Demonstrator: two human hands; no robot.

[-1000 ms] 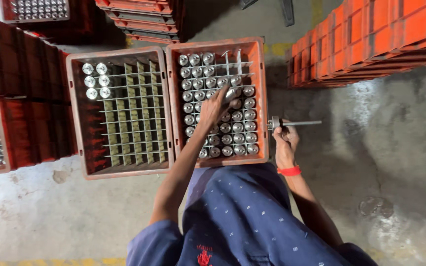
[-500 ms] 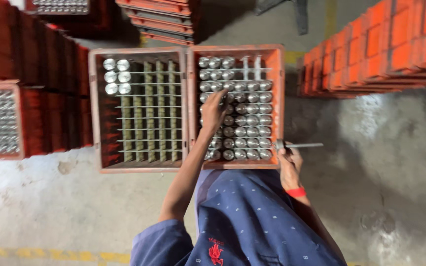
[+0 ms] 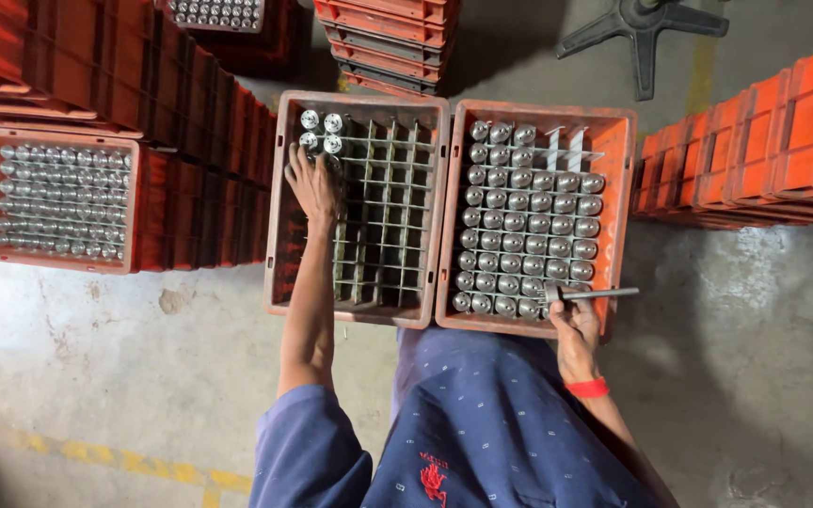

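Note:
Two orange crates stand side by side on the floor in front of me. The left crate [image 3: 279, 235] has mostly bare metal dividers and a few silver-capped bottles [image 3: 322, 132] in its far left corner. My left hand [image 3: 312, 186] reaches into that corner, fingers down on a bottle just below those caps. The right crate [image 3: 621, 188] is nearly full of capped bottles [image 3: 529, 226]. My right hand [image 3: 576, 327] rests at its near right corner, gripping a thin metal rod tool [image 3: 599, 293] that points right.
Another crate of capped bottles [image 3: 58, 199] sits on a stack at the left. Stacks of orange crates [image 3: 755, 141] rise at the right and back [image 3: 388, 38]. A black star-shaped chair base [image 3: 646, 23] lies at the far right. A yellow line [image 3: 134, 461] marks the concrete floor.
My left hand has moved from the right crate's bottles across to the far left corner of the left crate. My right hand has kept the rod by the right crate.

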